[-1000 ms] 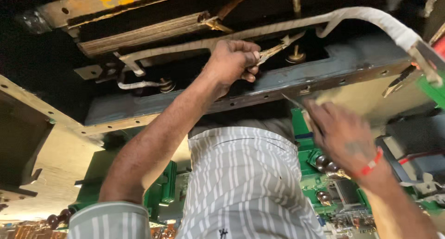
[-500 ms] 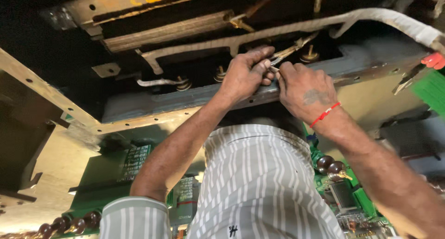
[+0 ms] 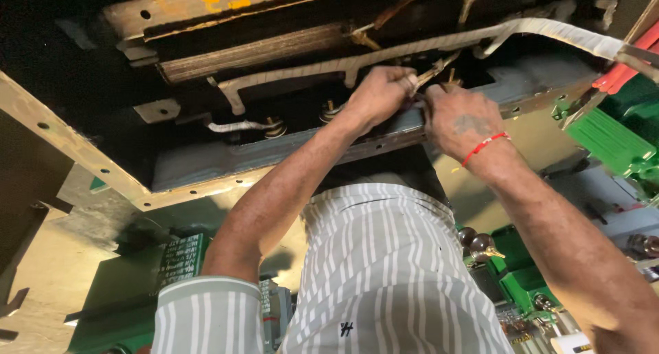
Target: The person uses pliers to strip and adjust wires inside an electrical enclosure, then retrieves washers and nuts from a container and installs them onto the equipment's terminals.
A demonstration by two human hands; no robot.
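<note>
My left hand (image 3: 376, 94) reaches up into a dark metal housing and pinches a thin brass-coloured metal strip (image 3: 439, 67). The strip juts out beside a white tape-wrapped lead (image 3: 384, 54). My right hand (image 3: 458, 118), with a red thread on its wrist, presses in right beside the left. Its fingers curl onto the base of the same strip, and the fingertips are hidden behind the hand. Both hands touch each other just above the grey steel channel (image 3: 274, 163).
Two threaded studs with washers (image 3: 274, 127) stand left of the hands, one with a short taped lead. A rusty drilled bar (image 3: 206, 4) runs overhead. Green machine parts (image 3: 611, 142) and red pieces (image 3: 626, 71) crowd the right. My striped shirt (image 3: 384, 271) fills the lower middle.
My right hand rose from lower right to join the left hand at the metal strip. The left hand stayed on the strip, and the view shifted slightly.
</note>
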